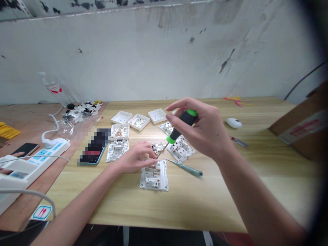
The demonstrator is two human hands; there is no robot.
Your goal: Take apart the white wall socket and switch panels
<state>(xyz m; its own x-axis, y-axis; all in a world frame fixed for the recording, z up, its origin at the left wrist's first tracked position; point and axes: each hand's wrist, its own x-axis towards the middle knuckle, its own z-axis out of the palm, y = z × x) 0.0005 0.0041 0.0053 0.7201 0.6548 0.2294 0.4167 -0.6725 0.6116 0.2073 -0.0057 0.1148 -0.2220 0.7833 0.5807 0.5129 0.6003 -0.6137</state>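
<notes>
A white wall-socket panel [154, 176] lies back side up on the table in front of me, its brass contacts showing. My left hand [137, 158] is closed at the panel's far edge, thumb along the edge and fingers curled. My right hand [202, 126] grips the black and green handle of a screwdriver [176, 132]. Its thin shaft slants down to the left, and the tip ends by my left fingertips at the panel's far edge. Whether the tip touches a screw is too small to tell. A teal screwdriver [188, 168] lies right of the panel.
More socket panels [180, 149] [117, 150] and white trays of small parts [120, 131] [138, 122] lie behind. A phone [93, 148] and power strip [48, 153] are leftward, where another person's hand [19, 155] shows. Rightward are a white mouse-shaped object [234, 123] and cardboard box [302, 126].
</notes>
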